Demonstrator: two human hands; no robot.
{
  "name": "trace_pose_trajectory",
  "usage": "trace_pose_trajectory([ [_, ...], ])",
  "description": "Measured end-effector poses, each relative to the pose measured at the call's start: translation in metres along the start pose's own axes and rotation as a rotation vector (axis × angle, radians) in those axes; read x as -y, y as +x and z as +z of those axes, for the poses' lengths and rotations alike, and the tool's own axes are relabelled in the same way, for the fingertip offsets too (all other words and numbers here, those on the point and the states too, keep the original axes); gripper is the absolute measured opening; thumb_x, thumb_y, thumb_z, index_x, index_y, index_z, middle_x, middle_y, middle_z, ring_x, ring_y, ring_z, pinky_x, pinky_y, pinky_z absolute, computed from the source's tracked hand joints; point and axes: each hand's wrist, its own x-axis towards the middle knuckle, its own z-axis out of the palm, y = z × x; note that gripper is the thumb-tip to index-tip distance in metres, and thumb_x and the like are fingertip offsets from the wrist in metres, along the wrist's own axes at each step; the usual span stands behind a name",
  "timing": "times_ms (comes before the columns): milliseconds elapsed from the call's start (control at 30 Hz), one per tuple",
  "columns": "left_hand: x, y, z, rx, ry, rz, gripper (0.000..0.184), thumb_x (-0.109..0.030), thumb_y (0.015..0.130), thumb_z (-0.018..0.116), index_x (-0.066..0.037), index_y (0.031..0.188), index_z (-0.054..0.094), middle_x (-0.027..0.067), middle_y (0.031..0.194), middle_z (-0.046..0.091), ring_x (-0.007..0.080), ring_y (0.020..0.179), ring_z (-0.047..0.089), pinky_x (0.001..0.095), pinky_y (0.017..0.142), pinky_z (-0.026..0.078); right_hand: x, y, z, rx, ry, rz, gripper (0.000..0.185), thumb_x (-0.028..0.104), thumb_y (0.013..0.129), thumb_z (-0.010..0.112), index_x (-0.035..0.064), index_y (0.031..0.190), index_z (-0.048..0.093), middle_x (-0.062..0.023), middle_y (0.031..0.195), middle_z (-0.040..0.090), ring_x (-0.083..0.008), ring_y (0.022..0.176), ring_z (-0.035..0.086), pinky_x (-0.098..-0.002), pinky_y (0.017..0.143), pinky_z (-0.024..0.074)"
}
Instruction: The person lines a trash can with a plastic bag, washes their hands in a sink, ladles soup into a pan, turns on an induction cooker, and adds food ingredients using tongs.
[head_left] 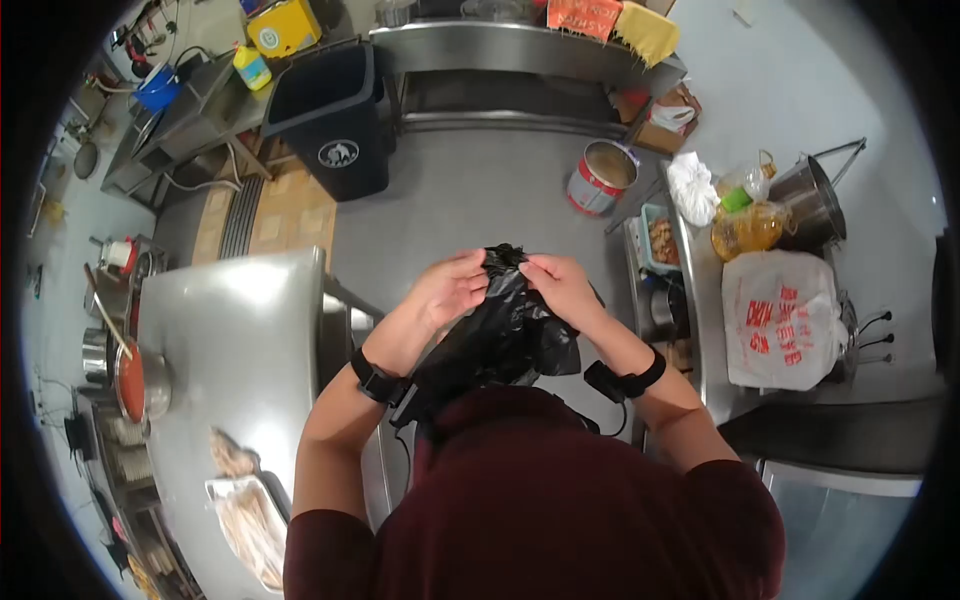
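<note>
A crumpled black plastic bag (490,335) hangs in front of my body, its gathered top edge at the level of my fingers. My left hand (450,288) has its fingers bent against the left side of that top edge, the thumb along the upper side. On the other side, my right hand (560,288) pinches the plastic between thumb and fingers. The lower part of the bag is partly hidden behind my chest. Both wrists wear black straps with small devices.
A black wheeled bin (335,125) stands ahead on the left, near a red and white bucket (602,178). To my left is a steel table (230,310) with a white tray (247,530). The right counter holds oil bottles (748,230) and a white printed bag (783,320).
</note>
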Motion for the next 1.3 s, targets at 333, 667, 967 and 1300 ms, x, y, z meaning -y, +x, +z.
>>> trace_pose_trajectory([
  [333, -0.185, 0.09, -0.058, -0.244, 0.33, 0.251, 0.041, -0.024, 0.083, 0.058, 0.004, 0.11, 0.047, 0.0107, 0.104, 0.056, 0.0197, 0.092, 0.055, 0.0305, 0.083, 0.044, 0.014, 0.196, -0.098, -0.21, 0.875, 0.218, 0.011, 0.014, 0.086, 0.048, 0.0039, 0.088, 0.052, -0.0055, 0.079, 0.059, -0.0172, 0.074, 0.058, -0.0314, 0.069, 0.05],
  [667, -0.308, 0.108, -0.084, -0.545, 0.402, 0.394, 0.027, -0.026, 0.085, 0.054, -0.004, 0.102, 0.057, 0.0033, 0.094, 0.061, 0.0123, 0.082, 0.056, 0.0247, 0.073, 0.043, 0.035, 0.363, -0.097, 0.498, 0.207, 0.23, 0.038, 0.034, 0.088, 0.045, -0.001, 0.091, 0.059, -0.0141, 0.089, 0.062, -0.0209, 0.081, 0.061, -0.0309, 0.072, 0.0506],
  [967, -0.309, 0.143, -0.039, -0.711, 0.817, 0.331, 0.017, -0.015, 0.081, 0.06, -0.004, 0.094, 0.063, -0.0024, 0.086, 0.061, 0.005, 0.077, 0.054, 0.0213, 0.071, 0.043, 0.067, 0.475, 0.024, 0.531, 0.517, 0.168, 0.042, 0.009, 0.075, 0.061, -0.0015, 0.113, 0.046, -0.0023, 0.081, 0.056, -0.0082, 0.066, 0.052, -0.0212, 0.057, 0.0415],
  [1300, -0.359, 0.117, -0.087, -0.955, 0.457, 0.845, 0.022, -0.018, 0.084, 0.055, -0.001, 0.099, 0.059, 0.0036, 0.093, 0.061, 0.0098, 0.082, 0.056, 0.0236, 0.074, 0.043, 0.079, 0.563, -0.034, 0.422, 0.754, 0.068, 0.021, 0.003, 0.08, 0.054, 0.0014, 0.101, 0.055, -0.0022, 0.084, 0.06, -0.0091, 0.07, 0.056, -0.023, 0.06, 0.0459],
])
